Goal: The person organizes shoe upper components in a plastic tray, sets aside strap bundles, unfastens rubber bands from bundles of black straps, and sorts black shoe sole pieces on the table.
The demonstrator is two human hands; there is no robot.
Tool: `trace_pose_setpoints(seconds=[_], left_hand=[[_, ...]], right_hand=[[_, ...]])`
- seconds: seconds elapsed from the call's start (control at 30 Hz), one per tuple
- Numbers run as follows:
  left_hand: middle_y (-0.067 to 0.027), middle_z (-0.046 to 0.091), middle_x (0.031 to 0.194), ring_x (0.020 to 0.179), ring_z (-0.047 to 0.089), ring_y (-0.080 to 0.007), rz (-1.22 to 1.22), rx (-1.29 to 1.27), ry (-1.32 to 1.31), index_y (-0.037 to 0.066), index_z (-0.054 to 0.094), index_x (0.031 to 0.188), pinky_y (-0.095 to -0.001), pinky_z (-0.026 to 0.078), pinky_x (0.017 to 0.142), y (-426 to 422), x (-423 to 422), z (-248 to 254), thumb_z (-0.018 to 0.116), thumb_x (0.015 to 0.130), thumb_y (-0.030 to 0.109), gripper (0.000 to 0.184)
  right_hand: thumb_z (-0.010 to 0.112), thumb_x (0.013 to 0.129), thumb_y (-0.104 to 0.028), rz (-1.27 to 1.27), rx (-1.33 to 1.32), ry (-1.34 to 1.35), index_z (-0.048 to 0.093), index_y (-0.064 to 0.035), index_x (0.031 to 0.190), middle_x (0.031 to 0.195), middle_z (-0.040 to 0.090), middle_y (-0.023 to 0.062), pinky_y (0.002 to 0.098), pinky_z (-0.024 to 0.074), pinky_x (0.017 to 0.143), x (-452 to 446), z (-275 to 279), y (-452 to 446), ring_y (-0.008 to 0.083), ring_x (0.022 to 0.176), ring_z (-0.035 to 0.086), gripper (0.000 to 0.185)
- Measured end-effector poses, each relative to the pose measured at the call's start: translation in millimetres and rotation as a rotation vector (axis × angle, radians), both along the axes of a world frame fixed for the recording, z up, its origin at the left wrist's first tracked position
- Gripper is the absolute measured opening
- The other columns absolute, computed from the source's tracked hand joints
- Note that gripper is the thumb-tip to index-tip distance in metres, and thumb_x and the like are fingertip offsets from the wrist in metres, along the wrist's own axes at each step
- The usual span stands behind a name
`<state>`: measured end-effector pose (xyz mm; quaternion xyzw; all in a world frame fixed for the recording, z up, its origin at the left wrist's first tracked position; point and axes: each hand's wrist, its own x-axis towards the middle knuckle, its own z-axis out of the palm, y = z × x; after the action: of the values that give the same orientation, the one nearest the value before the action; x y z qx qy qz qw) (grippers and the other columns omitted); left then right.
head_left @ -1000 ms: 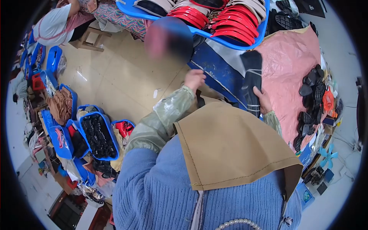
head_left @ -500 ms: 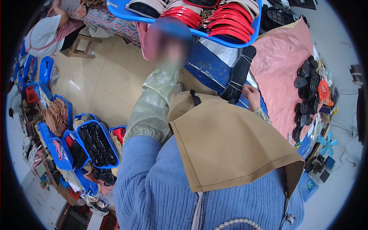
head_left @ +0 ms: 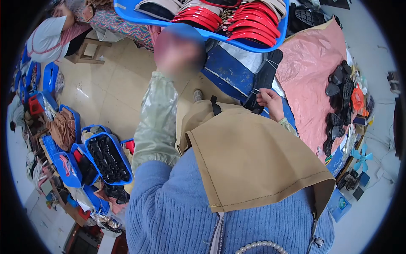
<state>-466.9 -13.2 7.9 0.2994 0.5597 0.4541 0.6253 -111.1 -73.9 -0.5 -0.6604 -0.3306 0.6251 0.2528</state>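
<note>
1 black bundle [head_left: 265, 76] lies right of upper center, likely light, firm yet bendable, best held mid-length; the worker's right hand [head_left: 272, 103] curls at its pale tie [head_left: 256, 90], grip unclear; the left hand [head_left: 173, 60] is too blurred to tell.

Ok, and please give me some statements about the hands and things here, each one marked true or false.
1. The right hand is at the dark bundle. True.
2. The pink sheet lies to the left of the dark bundle. False: it lies to the right.
3. The blue tray holds red pieces. True.
4. The left hand shows sharply. False: it is blurred, so its grip cannot be told.
5. A wooden stool stands on the floor. True.
</note>
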Motion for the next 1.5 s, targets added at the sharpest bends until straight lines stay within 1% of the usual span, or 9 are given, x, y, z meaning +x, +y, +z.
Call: trace_pose_setpoints(seconds=[0.13, 0.3, 0.5, 0.7, 0.97, 1.03, 1.13, 1.3, 1.5], left_hand=[[-0.0175, 0.059, 0.091, 0.078, 0.062, -0.0256, 0.039, 0.245, -0.453, -0.003, 0.049, 0.106, -0.0269, 0.051, 0.065, -6, -15, 42, 0.055, 0.085, 0.013, 0.027], [-0.0209, 0.058, 0.098, 0.088, 0.062, -0.0321, -0.066, 0.182, -0.375, -0.005, 0.047, 0.106, -0.0330, 0.053, 0.073, 12, -37, 54, 0.052, 0.087, 0.016, 0.028], [-0.0241, 0.058, 0.095, 0.090, 0.061, -0.0349, -0.019, 0.146, -0.308, -0.006, 0.049, 0.102, -0.0362, 0.052, 0.074, 20, -24, 81, 0.051, 0.085, 0.012, 0.025], [-0.0252, 0.059, 0.089, 0.088, 0.061, -0.0376, -0.020, 0.130, -0.505, -0.009, 0.051, 0.096, -0.0386, 0.052, 0.076, 33, -7, 104, 0.050, 0.081, 0.007, 0.022], [-0.0298, 0.056, 0.090, 0.091, 0.056, -0.0469, -0.052, 0.132, -0.755, -0.013, 0.050, 0.092, -0.0487, 0.046, 0.085, 64, -17, 142, 0.050, 0.076, 0.009, 0.027], [-0.0279, 0.057, 0.087, 0.087, 0.057, -0.0439, -0.072, 0.118, -0.726, -0.010, 0.051, 0.088, -0.0499, 0.046, 0.084, 73, -16, 155, 0.050, 0.076, 0.010, 0.024], [-0.0221, 0.058, 0.078, 0.077, 0.059, -0.0348, -0.076, 0.072, -0.635, -0.003, 0.053, 0.076, -0.0535, 0.045, 0.080, 86, -7, 174, 0.050, 0.076, 0.013, 0.016], [-0.0171, 0.055, 0.071, 0.072, 0.058, -0.0337, -0.231, 0.193, -0.641, -0.001, 0.052, 0.073, -0.0534, 0.045, 0.081, 98, -12, 187, 0.050, 0.076, 0.010, 0.012], [-0.0158, 0.052, 0.066, 0.069, 0.057, -0.0335, -0.243, 0.159, -0.616, -0.001, 0.052, 0.070, -0.0542, 0.045, 0.080, 110, 4, 209, 0.050, 0.075, 0.010, 0.012]], right_hand=[[0.060, 0.083, -0.024, 0.230, 0.030, 0.020, 0.049, 0.0003, 0.118, 0.093, 0.060, 0.0096, 0.0224, 0.0456, 0.066, -48, 9, 29, 0.0133, 0.077, 0.056, 0.044], [0.066, 0.074, -0.044, 0.357, 0.070, -0.068, 0.037, -0.0005, 0.129, 0.113, 0.049, 0.0142, 0.0323, 0.0416, 0.079, -123, -21, 104, 0.0208, 0.098, 0.049, 0.076], [0.067, 0.071, -0.043, 0.396, 0.246, -0.337, 0.041, -0.0005, 0.126, 0.112, 0.051, 0.0150, 0.0328, 0.0431, 0.079, -191, -69, 157, 0.0231, 0.095, 0.052, 0.074], [0.069, 0.068, -0.042, 0.458, 0.431, -0.661, 0.044, -0.0006, 0.122, 0.112, 0.054, 0.0159, 0.0333, 0.0447, 0.079, -196, -103, 176, 0.0254, 0.093, 0.054, 0.073], [0.070, 0.064, -0.040, 0.325, 0.492, -0.567, 0.049, -0.0007, 0.118, 0.111, 0.057, 0.0170, 0.0340, 0.0467, 0.078, -147, -99, 186, 0.0284, 0.090, 0.058, 0.070], [0.071, 0.064, -0.025, 0.219, 0.493, -0.428, 0.053, 0.0009, 0.111, 0.101, 0.060, 0.0141, 0.0306, 0.0447, 0.081, -123, -80, 179, 0.0230, 0.091, 0.058, 0.057], [0.067, 0.062, -0.030, 0.302, 0.455, -0.556, 0.056, 0.0013, 0.107, 0.092, 0.063, 0.0181, 0.0351, 0.0474, 0.070, -77, -45, 172, 0.0312, 0.078, 0.060, 0.056], [0.062, 0.064, -0.024, 0.495, 0.431, -0.762, 0.056, 0.0026, 0.104, 0.084, 0.063, 0.0194, 0.0369, 0.0475, 0.067, -50, 8, 173, 0.0344, 0.073, 0.059, 0.048], [0.058, 0.062, -0.017, 0.468, 0.345, -0.751, 0.058, 0.0048, 0.088, 0.076, 0.061, 0.0214, 0.0387, 0.0465, 0.063, -33, -23, 90, 0.0370, 0.064, 0.056, 0.034]])
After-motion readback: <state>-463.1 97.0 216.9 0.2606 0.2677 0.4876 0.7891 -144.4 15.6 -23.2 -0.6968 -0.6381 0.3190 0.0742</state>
